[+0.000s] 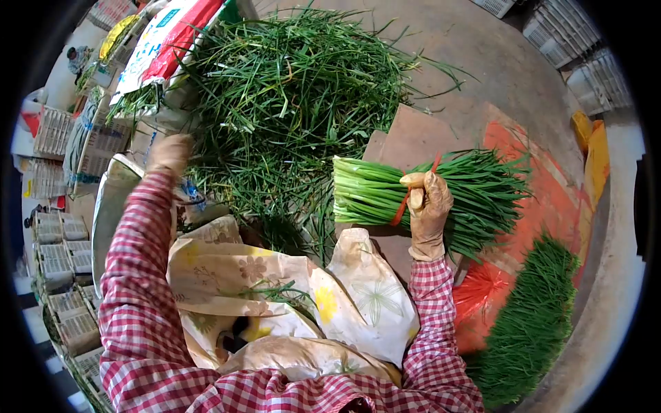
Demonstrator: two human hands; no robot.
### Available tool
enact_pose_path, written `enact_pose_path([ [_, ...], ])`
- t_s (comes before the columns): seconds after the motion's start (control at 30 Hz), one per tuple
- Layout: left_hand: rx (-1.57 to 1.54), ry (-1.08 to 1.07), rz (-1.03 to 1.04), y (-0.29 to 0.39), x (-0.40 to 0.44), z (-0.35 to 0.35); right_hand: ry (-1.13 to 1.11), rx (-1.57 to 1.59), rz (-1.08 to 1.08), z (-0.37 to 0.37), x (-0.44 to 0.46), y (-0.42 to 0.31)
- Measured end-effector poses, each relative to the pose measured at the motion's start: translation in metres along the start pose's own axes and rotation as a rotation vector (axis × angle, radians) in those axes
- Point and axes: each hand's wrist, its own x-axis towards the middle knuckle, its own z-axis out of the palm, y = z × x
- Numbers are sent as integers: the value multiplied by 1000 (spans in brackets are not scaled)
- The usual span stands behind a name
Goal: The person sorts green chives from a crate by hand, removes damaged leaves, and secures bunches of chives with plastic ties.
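A bundle of garlic chives (pixel 475 189) lies sideways on brown board, pale cut stems to the left and green leaves to the right. Around its stems runs a red tie (pixel 400 208). My gloved right hand (pixel 428 210) is on top of the bundle, its fingers curled closed at the tie. Off to the left, my gloved left hand (pixel 171 153) is smeared by motion beside a white and red sack (pixel 162 51); its fingers do not show clearly. A large heap of loose green leaves (pixel 296 89) spreads between the two hands.
Several more chives (pixel 527 323) stand packed at the lower right, beside red plastic sheeting (pixel 475 296). A flowered apron (pixel 289 310) covers my lap, with a few leaf scraps on it. Stacked white crates (pixel 58 258) line the left, and more crates (pixel 561 34) stand upper right.
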Motion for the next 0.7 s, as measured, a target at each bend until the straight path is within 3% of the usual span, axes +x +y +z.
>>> enact_pose_path([
  [0.07,650,-223,-311,58,-10,-89,-26,6,166,-5,-2,-9],
  [0.1,651,-226,-310,74,-17,-83,-35,167,324,-7,-6,-11],
  [0.13,-55,-130,-172,89,-25,-74,-37,167,326,-7,-9,-11],
  [0.17,-448,-77,13,104,-21,-48,-6,240,318,-7,-11,-10],
  [0.23,-1401,-256,402,137,-12,3,45,375,366,-7,-13,-8],
  [0.33,-1723,-184,71,250,-30,20,71,406,456,-4,-7,-20],
  [0.37,-1778,-117,-31,272,-32,36,98,390,390,-1,-9,-17],
  [0.4,-1752,-47,-31,305,-49,34,108,380,381,-1,-6,-19],
  [0.47,-1543,-428,252,333,-101,65,95,310,509,-2,-4,-22],
  [0.5,-1368,-170,395,342,-110,65,116,287,482,-4,-3,-21],
  [0.57,-1308,-216,334,342,-122,62,112,265,441,-7,-5,-21],
  [0.67,-686,-52,407,325,-102,-12,90,319,432,-10,-9,-17],
  [0.7,-558,-91,488,331,-93,-17,93,372,447,-10,-7,-16],
])
